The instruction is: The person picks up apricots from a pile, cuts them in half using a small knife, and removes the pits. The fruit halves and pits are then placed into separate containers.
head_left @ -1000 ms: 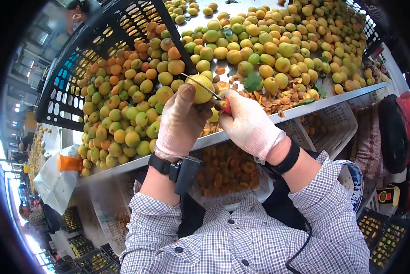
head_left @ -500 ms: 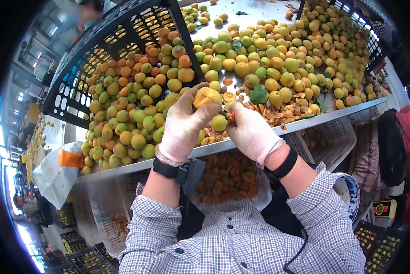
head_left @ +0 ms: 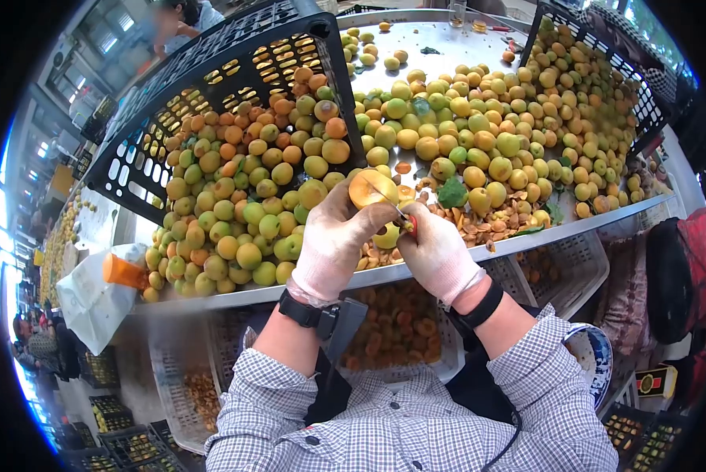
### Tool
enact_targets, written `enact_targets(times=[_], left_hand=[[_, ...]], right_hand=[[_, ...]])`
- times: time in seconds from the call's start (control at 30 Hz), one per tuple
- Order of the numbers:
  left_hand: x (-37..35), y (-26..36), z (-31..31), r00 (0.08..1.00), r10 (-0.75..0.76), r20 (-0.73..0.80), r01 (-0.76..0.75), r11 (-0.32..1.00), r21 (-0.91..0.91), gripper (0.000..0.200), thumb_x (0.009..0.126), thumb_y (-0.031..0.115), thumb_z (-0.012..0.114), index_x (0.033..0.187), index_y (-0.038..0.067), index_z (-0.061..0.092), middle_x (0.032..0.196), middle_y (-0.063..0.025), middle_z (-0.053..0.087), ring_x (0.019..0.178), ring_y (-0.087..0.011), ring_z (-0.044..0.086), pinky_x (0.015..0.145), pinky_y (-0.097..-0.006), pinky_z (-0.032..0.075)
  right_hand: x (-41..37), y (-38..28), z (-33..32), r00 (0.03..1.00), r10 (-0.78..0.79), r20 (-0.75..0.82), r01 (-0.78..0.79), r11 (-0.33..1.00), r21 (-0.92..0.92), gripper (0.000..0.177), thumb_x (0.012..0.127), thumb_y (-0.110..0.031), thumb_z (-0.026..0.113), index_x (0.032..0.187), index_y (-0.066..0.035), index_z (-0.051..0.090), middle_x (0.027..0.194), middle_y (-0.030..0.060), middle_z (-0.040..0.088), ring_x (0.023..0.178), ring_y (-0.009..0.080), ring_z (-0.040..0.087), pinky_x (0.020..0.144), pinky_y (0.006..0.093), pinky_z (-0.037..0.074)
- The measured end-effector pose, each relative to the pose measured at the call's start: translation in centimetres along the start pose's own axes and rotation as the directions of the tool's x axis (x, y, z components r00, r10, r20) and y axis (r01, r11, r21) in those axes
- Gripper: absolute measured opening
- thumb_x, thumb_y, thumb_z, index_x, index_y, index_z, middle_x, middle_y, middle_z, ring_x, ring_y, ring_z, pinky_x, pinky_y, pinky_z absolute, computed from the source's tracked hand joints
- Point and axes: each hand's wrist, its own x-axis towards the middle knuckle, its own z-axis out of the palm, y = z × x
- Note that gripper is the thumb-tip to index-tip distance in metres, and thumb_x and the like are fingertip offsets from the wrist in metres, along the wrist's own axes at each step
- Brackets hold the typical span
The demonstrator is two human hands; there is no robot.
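Note:
My left hand (head_left: 327, 245), in a white glove stained at the fingers, is closed around an apricot (head_left: 369, 187) with a pale orange face turned up. In my gloved right hand (head_left: 438, 250) is a small knife (head_left: 410, 226) with a red handle, its thin blade reaching across the apricot. Both hands are close together over the front edge of the metal table (head_left: 353, 281). Just beyond them lie loose apricots (head_left: 479, 141) and a heap of cut pieces (head_left: 479, 224) with a green leaf (head_left: 452, 193).
At the left, a tipped black crate (head_left: 203, 75) spills apricots onto the table. Another black crate (head_left: 644, 102) stands at the far right. An orange cup (head_left: 125, 271) lies on a white bag (head_left: 93, 303). Below the edge sits a white basket (head_left: 450, 358) of apricot halves. A person (head_left: 195, 16) is behind.
The view has shifted, so the table and crates appear lower. The apricot in my left hand has turned to show more of its pale orange face. Both hands keep their holds.

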Motion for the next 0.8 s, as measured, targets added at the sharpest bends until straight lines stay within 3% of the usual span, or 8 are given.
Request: enact_targets(times=[0.03, 0.1, 0.23, 0.47, 0.53, 0.67, 0.73, 0.8], left_hand=[[-0.1, 0.4, 0.1, 1.0, 0.01, -0.014, -0.009, 0.994, 0.109, 0.059, 0.082, 0.011, 0.078, 0.131, -0.007, 0.051, 0.113, -0.0104, 0.067, 0.102, -0.014, 0.064, 0.091, -0.0271, 0.052], [-0.3, 0.8, 0.2, 0.999, 0.038, -0.023, -0.034, 0.987, 0.156, 0.06, 0.082, 0.012, 0.078, 0.132, -0.008, 0.051, 0.111, -0.0104, 0.067, 0.101, -0.0141, 0.064, 0.091, -0.0273, 0.052], [-0.4, 1.1, 0.2, 0.998, 0.062, 0.009, -0.063, 0.961, 0.269, 0.064, 0.082, 0.014, 0.079, 0.134, -0.008, 0.048, 0.112, -0.0108, 0.067, 0.104, -0.0146, 0.064, 0.093, -0.0276, 0.052], [-0.2, 0.2, 0.2, 0.998, 0.063, 0.027, -0.068, 0.969, 0.236, 0.072, 0.081, 0.011, 0.08, 0.138, -0.008, 0.042, 0.119, -0.0122, 0.064, 0.107, -0.0151, 0.062, 0.093, -0.0282, 0.052], [0.0, -0.1, 0.3, 0.992, 0.121, 0.029, -0.123, 0.911, 0.395, 0.071, 0.081, 0.011, 0.08, 0.138, -0.008, 0.042, 0.118, -0.012, 0.064, 0.107, -0.015, 0.063, 0.092, -0.0284, 0.052], [-0.2, 0.3, 0.8, 0.994, 0.109, -0.022, -0.098, 0.955, 0.281, 0.063, 0.082, 0.01, 0.078, 0.135, -0.007, 0.047, 0.115, -0.0111, 0.065, 0.104, -0.0159, 0.064, 0.09, -0.0283, 0.053], [0.1, 0.2, 0.0, 0.996, -0.087, 0.021, 0.084, 0.99, 0.11, 0.057, 0.083, 0.01, 0.077, 0.131, -0.006, 0.051, 0.11, -0.01, 0.068, 0.1, -0.0171, 0.066, 0.087, -0.0282, 0.054], [0.0, 0.6, 0.2, 0.997, -0.076, 0.011, 0.073, 0.981, 0.18, 0.054, 0.084, 0.011, 0.076, 0.129, -0.006, 0.053, 0.108, -0.0101, 0.068, 0.098, -0.0182, 0.067, 0.086, -0.0286, 0.054]], right_hand=[[0.0, 0.0, 0.1, 1.0, -0.002, 0.004, 0.002, 1.0, -0.002, 0.023, 0.086, -0.009, 0.061, 0.107, -0.002, 0.056, 0.086, 0.0252, 0.065, 0.087, 0.0447, 0.063, 0.076, 0.0491, 0.051], [0.0, 0.0, 0.2, 0.999, 0.031, 0.026, -0.032, 0.999, 0.013, 0.028, 0.085, -0.003, 0.057, 0.112, -0.001, 0.055, 0.086, 0.0262, 0.065, 0.088, 0.0442, 0.064, 0.075, 0.0444, 0.052], [0.0, -0.1, 0.4, 0.999, 0.039, 0.034, -0.039, 0.999, 0.007, 0.027, 0.085, -0.003, 0.057, 0.111, 0.0, 0.055, 0.086, 0.0264, 0.064, 0.088, 0.0445, 0.064, 0.075, 0.0443, 0.052], [0.1, 0.1, 0.0, 0.996, 0.056, 0.065, -0.056, 0.998, -0.007, 0.023, 0.085, -0.005, 0.058, 0.108, 0.0, 0.055, 0.085, 0.027, 0.064, 0.087, 0.0452, 0.063, 0.075, 0.047, 0.051], [0.2, 0.2, -0.1, 0.995, 0.064, 0.073, -0.065, 0.998, 0.001, 0.023, 0.085, -0.008, 0.06, 0.107, 0.0, 0.055, 0.087, 0.0276, 0.064, 0.089, 0.0458, 0.062, 0.078, 0.0495, 0.05], [0.2, -0.1, -0.5, 0.997, 0.061, 0.05, -0.062, 0.998, 0.032, 0.022, 0.085, -0.007, 0.059, 0.106, 0.0, 0.055, 0.086, 0.0275, 0.065, 0.088, 0.0463, 0.062, 0.078, 0.0501, 0.051], [0.1, -0.1, -0.5, 0.997, 0.063, 0.031, -0.064, 0.998, 0.006, 0.021, 0.085, -0.007, 0.059, 0.105, 0.0, 0.055, 0.086, 0.0275, 0.065, 0.088, 0.0464, 0.062, 0.078, 0.0503, 0.051], [0.0, 0.3, -0.3, 0.997, 0.056, 0.054, -0.057, 0.998, 0.01, 0.02, 0.086, -0.008, 0.058, 0.104, 0.0, 0.054, 0.085, 0.0277, 0.064, 0.088, 0.0468, 0.062, 0.078, 0.051, 0.05]])
